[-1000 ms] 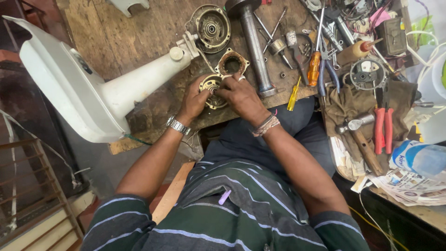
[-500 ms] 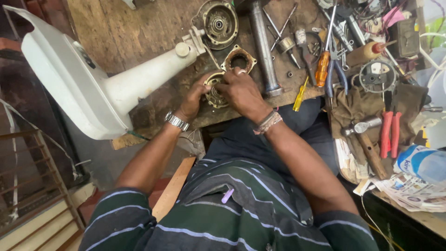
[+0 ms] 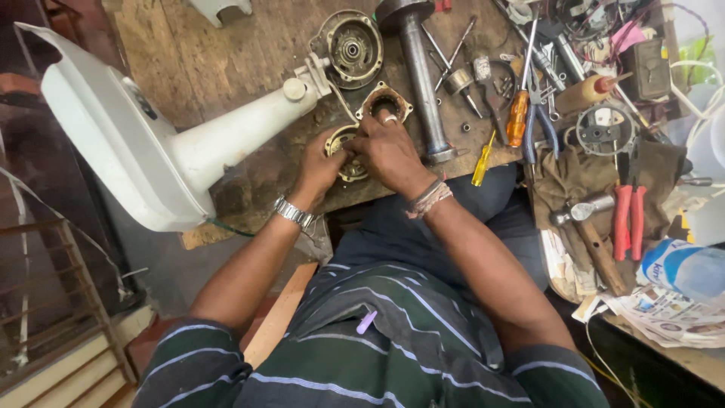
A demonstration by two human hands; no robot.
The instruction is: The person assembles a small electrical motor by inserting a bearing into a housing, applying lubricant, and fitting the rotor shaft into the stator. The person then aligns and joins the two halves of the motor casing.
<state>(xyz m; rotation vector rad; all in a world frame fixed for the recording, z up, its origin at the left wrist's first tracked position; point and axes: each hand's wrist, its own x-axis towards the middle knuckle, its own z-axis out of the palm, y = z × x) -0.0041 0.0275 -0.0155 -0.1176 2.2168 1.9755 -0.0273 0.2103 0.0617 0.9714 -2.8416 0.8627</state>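
Worn wooden workbench [image 3: 226, 53]; metal grille [image 3: 45, 302] left.

On the table [image 3: 226, 60], I saw the round motor part [image 3: 343, 147] lying between my two hands [image 3: 389, 151], near the front edge. The appliance housing [image 3: 136, 143] lay to its left, the square bracket [image 3: 384, 102] just behind, the steel shaft [image 3: 419, 83] right, and screwdrivers [image 3: 517, 113] and pliers [image 3: 630, 219] farther right.
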